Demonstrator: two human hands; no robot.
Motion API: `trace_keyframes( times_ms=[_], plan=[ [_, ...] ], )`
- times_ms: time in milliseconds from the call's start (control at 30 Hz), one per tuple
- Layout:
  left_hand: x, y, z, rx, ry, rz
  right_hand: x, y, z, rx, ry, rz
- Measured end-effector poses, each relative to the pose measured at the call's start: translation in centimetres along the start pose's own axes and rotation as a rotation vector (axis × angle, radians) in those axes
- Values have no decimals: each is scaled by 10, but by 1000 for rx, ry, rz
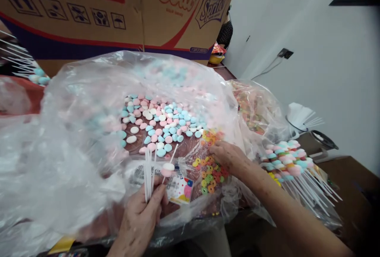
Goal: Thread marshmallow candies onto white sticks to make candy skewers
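My left hand (142, 213) is closed round a bundle of thin white sticks (147, 177). Among them, one skewer carries a white-and-pink candy (168, 170) threaded partway along it. Over on the right side of the plastic, the bent fingers of my right hand (227, 156) press together at small ring-shaped gummies (211, 136); anything between the fingertips is hidden. More orange, green and yellow rings (211, 177) lie just below that hand. Beyond both hands, pink, blue and white marshmallow-like candies (169, 124) are spread inside a large clear plastic bag (89, 162).
A big cardboard box (118, 15) stands behind the bag. To the right are a bag of coloured candy (255, 106), a pile of filled candy skewers (291, 160) and a dark mug-like container (314, 140). Another skewer bunch (38, 75) is at far left.
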State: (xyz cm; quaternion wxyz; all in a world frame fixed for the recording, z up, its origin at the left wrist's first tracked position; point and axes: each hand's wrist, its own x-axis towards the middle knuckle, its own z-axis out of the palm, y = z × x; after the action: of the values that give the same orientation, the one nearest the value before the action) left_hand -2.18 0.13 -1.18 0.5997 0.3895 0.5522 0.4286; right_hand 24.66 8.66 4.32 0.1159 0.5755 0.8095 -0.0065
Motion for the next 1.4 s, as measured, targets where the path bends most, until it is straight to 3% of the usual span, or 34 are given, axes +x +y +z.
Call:
trace_keyframes(
  times_ms=[200,333,433,600,767,900,1033,1133,1267,1400],
  plan=[
    [0,2,-1,15,-15,-2,-5,1,-2,156,72,49],
    [-1,5,4,-28,6,-41,-4,-12,-14,508,125,-125],
    [-2,7,6,-54,40,-73,2,-28,-19,661,74,-204],
    [-2,2,3,-51,23,-52,14,-38,-25,602,1,-144],
    [0,0,2,-10,7,-38,16,-32,-20,390,-102,-160],
    [0,3,4,-9,21,-45,10,-34,-3,297,-29,-183],
    [-1,-1,4,21,16,-11,2,-37,14,334,155,-171],
    [-1,-1,2,117,-21,60,0,-39,19,660,259,-50],
    [-3,6,1,279,-98,200,2,-44,12,1327,234,104],
    [-6,13,3,349,-135,237,3,-55,6,1583,280,141]
  ],
)
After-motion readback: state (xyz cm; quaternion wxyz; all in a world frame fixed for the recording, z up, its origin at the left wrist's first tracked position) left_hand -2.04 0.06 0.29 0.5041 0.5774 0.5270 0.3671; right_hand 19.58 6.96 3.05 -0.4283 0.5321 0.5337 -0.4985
